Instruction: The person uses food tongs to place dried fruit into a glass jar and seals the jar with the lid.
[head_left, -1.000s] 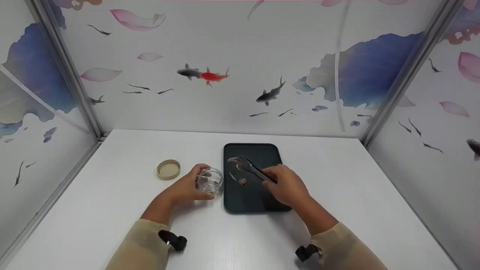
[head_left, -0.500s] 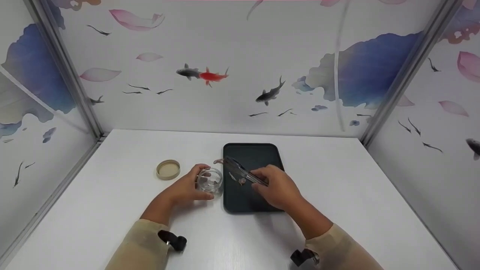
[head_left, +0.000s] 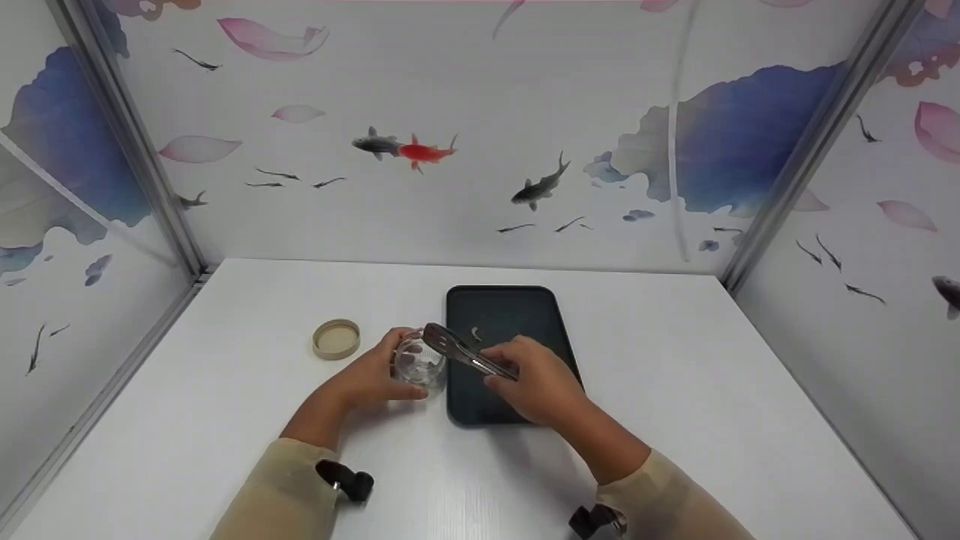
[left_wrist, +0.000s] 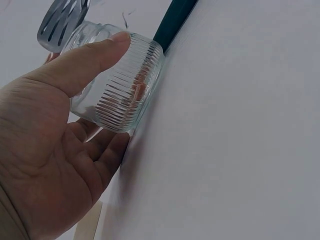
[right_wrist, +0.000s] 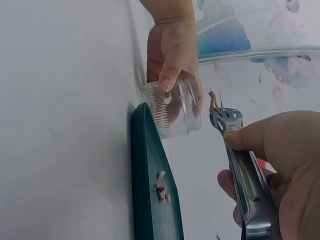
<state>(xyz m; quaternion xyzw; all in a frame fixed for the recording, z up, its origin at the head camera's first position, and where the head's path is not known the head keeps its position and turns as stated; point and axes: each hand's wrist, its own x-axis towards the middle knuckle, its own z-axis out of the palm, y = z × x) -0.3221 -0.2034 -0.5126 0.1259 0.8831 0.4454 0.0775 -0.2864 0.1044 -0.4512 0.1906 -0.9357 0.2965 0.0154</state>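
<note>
My left hand (head_left: 371,375) grips a ribbed clear glass jar (head_left: 420,367) by its sides, thumb on one side and fingers on the other. Inside the jar, a brownish bit (left_wrist: 139,91) shows through the ribs in the left wrist view. My right hand (head_left: 536,379) holds metal tongs (head_left: 472,358) with slotted ends, which are over the jar's mouth in the head view. Between the tong ends, a small, thin, shrivelled brown piece (right_wrist: 213,99) sticks out. On the dark green tray (head_left: 525,315) lie a few similar dried-looking bits (right_wrist: 160,192).
A beige round lid (head_left: 337,340) lies on the white table (head_left: 262,315), left of the jar. The tray stands close to the jar's right side. White panels (head_left: 480,225) printed with fish and petals enclose the table at the back and both sides.
My right hand has carried the tongs and the pinched brown piece leftward from over the tray to the jar's mouth. My left hand and the jar have stayed in place.
</note>
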